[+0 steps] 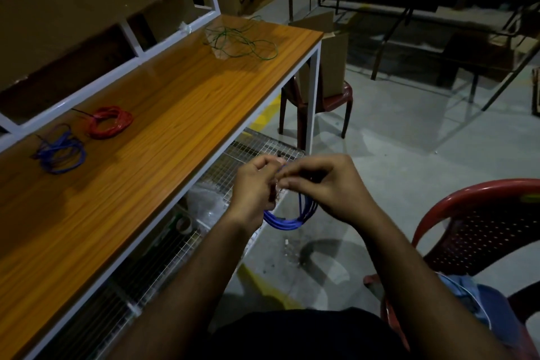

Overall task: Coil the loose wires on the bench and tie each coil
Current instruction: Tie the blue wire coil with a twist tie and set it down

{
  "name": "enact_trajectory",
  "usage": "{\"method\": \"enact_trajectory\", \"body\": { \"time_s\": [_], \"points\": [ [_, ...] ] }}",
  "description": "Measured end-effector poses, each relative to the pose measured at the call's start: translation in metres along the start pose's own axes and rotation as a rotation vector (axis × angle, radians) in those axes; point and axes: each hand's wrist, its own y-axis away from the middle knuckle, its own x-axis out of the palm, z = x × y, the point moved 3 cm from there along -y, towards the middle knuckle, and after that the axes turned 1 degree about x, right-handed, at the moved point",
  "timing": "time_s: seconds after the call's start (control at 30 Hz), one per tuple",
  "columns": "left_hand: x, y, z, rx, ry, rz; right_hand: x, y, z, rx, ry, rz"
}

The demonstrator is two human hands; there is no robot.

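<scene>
Both hands work together low in the middle of the frame, off the counter's (163,114) near edge and above the floor. The left hand (254,184) has its fingers curled around the top of a blue coil (287,221), and the right hand (324,184) pinches at the same spot, fingertips meeting the left's. The coil's lower loops hang below the hands; its top is hidden between the fingers, so whether a tie or the wire's own tail is being wrapped cannot be told.

On the counter, at left of the frame, lie a second blue bundle (60,152), rather slack, and a neat red coil (109,122) just beside it. At the upper middle, a green wire (242,41) sprawls loose and uncoiled, well apart from the others.

My judgement is that this is the tying step for the held coil, with the green wire at least left to do.

The risks from here:
- If either pinch slackens before the wrap is snug, the loops may spring open and the coil would need rewinding.
- The work is held over the floor, so a slip would drop the coil there, not on the counter.
- A loose tie could let loops slide out later.
- The dim light makes the wire end hard to follow.
</scene>
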Motion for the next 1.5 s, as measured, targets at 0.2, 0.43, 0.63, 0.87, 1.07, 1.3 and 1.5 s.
{"method": "enact_trajectory", "body": {
  "time_s": [0.2,0.43,0.63,0.87,1.07,1.3,1.5],
  "points": [
    [0.01,0.016,0.002,0.017,0.026,0.005,0.0,0.002,-0.012,0.248,-0.099,-0.474],
    [0.012,0.021,-0.002,-0.036,0.126,0.06,-0.002,0.007,0.004,0.21,0.251,-0.382],
    [0.013,0.023,-0.002,-0.085,0.305,0.072,0.0,0.005,0.014,0.114,0.405,-0.332],
    [0.014,0.03,-0.008,-0.016,0.242,0.057,-0.001,0.008,0.02,0.066,0.475,-0.389],
    [0.016,0.031,-0.01,0.005,0.314,0.103,-0.006,0.009,0.026,0.061,0.445,-0.396],
    [0.016,0.034,-0.014,0.053,0.228,0.07,-0.004,0.007,0.031,0.042,0.498,-0.349],
    [0.019,0.033,-0.014,0.092,0.132,0.022,-0.005,0.005,0.028,0.071,0.491,-0.34]
  ]
}}
